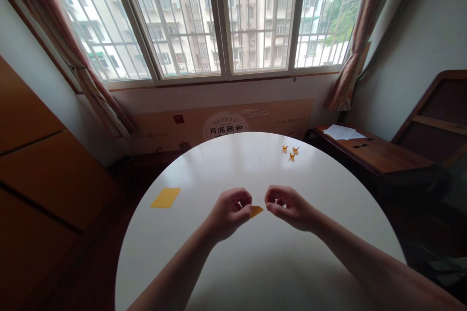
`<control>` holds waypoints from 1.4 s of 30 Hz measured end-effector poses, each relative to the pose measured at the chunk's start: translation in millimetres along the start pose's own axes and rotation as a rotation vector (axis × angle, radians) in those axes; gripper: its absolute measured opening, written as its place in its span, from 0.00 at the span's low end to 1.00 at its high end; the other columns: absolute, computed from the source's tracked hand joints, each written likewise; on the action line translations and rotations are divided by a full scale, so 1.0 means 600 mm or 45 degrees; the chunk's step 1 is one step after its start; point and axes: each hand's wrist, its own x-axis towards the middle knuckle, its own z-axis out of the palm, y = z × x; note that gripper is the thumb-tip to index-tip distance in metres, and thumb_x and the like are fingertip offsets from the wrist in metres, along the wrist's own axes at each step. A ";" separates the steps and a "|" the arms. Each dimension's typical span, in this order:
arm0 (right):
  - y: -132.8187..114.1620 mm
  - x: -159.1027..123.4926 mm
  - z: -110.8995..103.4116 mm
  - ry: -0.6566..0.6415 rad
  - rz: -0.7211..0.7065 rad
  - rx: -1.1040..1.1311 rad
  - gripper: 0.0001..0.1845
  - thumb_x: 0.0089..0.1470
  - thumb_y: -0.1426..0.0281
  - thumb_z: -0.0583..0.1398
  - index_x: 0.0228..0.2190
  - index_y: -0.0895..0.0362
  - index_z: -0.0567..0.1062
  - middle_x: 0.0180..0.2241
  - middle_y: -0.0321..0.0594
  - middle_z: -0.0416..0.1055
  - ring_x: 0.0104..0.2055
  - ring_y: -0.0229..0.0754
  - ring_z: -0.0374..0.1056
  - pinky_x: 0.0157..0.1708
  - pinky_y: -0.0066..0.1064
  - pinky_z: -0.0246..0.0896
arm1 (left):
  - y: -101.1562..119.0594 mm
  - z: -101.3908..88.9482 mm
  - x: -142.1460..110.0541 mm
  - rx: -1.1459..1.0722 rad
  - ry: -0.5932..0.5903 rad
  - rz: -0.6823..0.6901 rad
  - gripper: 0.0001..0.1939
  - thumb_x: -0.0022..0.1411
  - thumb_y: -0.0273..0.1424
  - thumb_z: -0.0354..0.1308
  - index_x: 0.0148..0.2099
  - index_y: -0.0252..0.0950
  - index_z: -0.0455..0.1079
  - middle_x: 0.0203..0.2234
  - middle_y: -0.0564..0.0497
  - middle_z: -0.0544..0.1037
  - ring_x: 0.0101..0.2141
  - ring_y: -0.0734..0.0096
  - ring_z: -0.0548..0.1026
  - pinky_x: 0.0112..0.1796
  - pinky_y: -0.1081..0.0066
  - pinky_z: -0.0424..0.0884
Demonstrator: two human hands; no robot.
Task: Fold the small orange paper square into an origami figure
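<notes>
A small folded piece of yellow paper (256, 211) is pinched between the thumb and fingers of my left hand (231, 211), and its pointed end sticks out to the right. Just beyond that point is my right hand (288, 206), its fingers curled in toward the thumb, with nothing visible in them. A narrow gap separates it from the paper. Both hands are over the white round table (233, 262). A stack or sheet of square yellow paper (166, 198) lies flat on the left of the tabletop.
Three small folded yellow paper figures (292, 156) stand near the table's far right edge. To the right is a low wooden side table (394, 155) with white papers (343, 132) on it. Behind are a barred window (226, 19) and tied curtains (350, 73).
</notes>
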 end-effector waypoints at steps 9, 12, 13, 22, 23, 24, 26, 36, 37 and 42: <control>0.001 -0.005 0.019 -0.114 -0.039 0.080 0.08 0.56 0.66 0.63 0.32 0.59 0.76 0.27 0.36 0.68 0.27 0.34 0.60 0.24 0.25 0.54 | -0.017 0.019 0.001 -0.183 -0.062 -0.021 0.06 0.53 0.30 0.59 0.29 0.33 0.68 0.22 0.54 0.69 0.23 0.76 0.66 0.24 0.75 0.64; 0.007 -0.003 0.026 -0.073 0.027 0.152 0.12 0.57 0.64 0.62 0.27 0.60 0.73 0.23 0.33 0.64 0.23 0.32 0.56 0.20 0.24 0.50 | -0.022 0.018 0.005 -0.288 -0.072 -0.062 0.10 0.55 0.35 0.63 0.30 0.32 0.70 0.22 0.53 0.71 0.22 0.75 0.67 0.24 0.74 0.67; 0.010 -0.003 0.028 -0.063 0.057 0.201 0.14 0.57 0.62 0.62 0.26 0.60 0.73 0.22 0.33 0.63 0.22 0.32 0.56 0.19 0.24 0.51 | -0.022 0.016 0.006 -0.307 -0.070 -0.065 0.12 0.55 0.36 0.63 0.31 0.32 0.71 0.22 0.53 0.71 0.22 0.76 0.68 0.23 0.74 0.67; 0.024 0.004 0.035 0.063 0.188 0.396 0.20 0.55 0.54 0.63 0.32 0.61 0.77 0.23 0.37 0.69 0.22 0.34 0.62 0.16 0.22 0.56 | -0.032 0.004 0.010 -0.184 0.088 0.001 0.13 0.60 0.38 0.61 0.32 0.32 0.72 0.21 0.53 0.71 0.21 0.76 0.67 0.22 0.75 0.68; 0.025 0.005 0.035 0.077 0.195 0.397 0.21 0.55 0.53 0.63 0.31 0.61 0.77 0.23 0.37 0.69 0.22 0.34 0.62 0.15 0.22 0.56 | -0.034 0.005 0.010 -0.131 0.119 0.029 0.12 0.60 0.37 0.61 0.33 0.32 0.73 0.22 0.52 0.72 0.22 0.75 0.68 0.22 0.75 0.69; 0.026 0.005 0.035 0.091 0.205 0.401 0.21 0.56 0.53 0.63 0.31 0.61 0.76 0.23 0.37 0.69 0.22 0.34 0.62 0.15 0.22 0.56 | -0.036 0.006 0.009 -0.065 0.144 0.065 0.11 0.61 0.37 0.61 0.34 0.32 0.74 0.23 0.51 0.73 0.23 0.75 0.69 0.22 0.75 0.69; 0.026 0.006 0.035 0.116 0.225 0.413 0.22 0.56 0.52 0.62 0.29 0.61 0.76 0.22 0.36 0.68 0.21 0.33 0.62 0.15 0.21 0.55 | -0.038 0.007 0.008 0.074 0.171 0.143 0.10 0.61 0.35 0.61 0.38 0.33 0.76 0.29 0.48 0.77 0.26 0.73 0.72 0.24 0.76 0.70; 0.027 0.004 0.038 0.039 0.246 0.352 0.25 0.56 0.49 0.60 0.28 0.60 0.76 0.21 0.35 0.68 0.20 0.33 0.60 0.16 0.23 0.54 | -0.032 0.010 0.008 0.245 0.195 0.179 0.09 0.60 0.34 0.62 0.34 0.34 0.79 0.27 0.47 0.79 0.26 0.72 0.73 0.23 0.77 0.69; 0.029 0.003 0.037 0.028 0.247 0.339 0.25 0.57 0.49 0.60 0.29 0.60 0.76 0.21 0.35 0.68 0.20 0.33 0.60 0.16 0.23 0.53 | -0.032 0.011 0.008 0.217 0.190 0.159 0.10 0.61 0.35 0.61 0.33 0.33 0.79 0.27 0.47 0.79 0.26 0.72 0.73 0.22 0.77 0.69; 0.029 0.000 0.037 -0.038 0.236 0.296 0.24 0.59 0.50 0.59 0.30 0.60 0.75 0.22 0.36 0.69 0.21 0.33 0.61 0.17 0.24 0.55 | -0.029 0.012 0.006 -0.051 0.150 -0.012 0.16 0.61 0.41 0.60 0.32 0.31 0.77 0.21 0.49 0.76 0.21 0.74 0.71 0.20 0.76 0.69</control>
